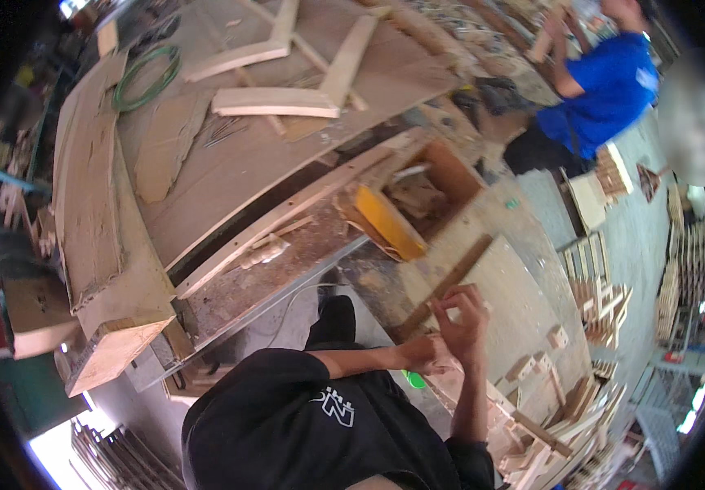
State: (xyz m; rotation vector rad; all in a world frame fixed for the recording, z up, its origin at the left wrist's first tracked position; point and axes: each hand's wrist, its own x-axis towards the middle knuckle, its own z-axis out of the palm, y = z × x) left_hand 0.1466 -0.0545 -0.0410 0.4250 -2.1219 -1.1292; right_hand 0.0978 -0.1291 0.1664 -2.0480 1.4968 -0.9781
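My right hand is raised over the edge of a plywood-topped bench, thumb and fingertips pinched together. Whatever lies in that pinch is too small to make out. Just below and to its left, my left hand is closed with its fingers curled in. What it holds, if anything, is hidden. A dark wooden strip lies along the bench beside my right hand. Past it stands an open wooden box with a yellow front and loose bits inside.
Joined light wood pieces and a green hose coil lie on the big table. Wood offcuts are piled at right. A co-worker in a blue shirt works at the far right. A thick board end juts out at left.
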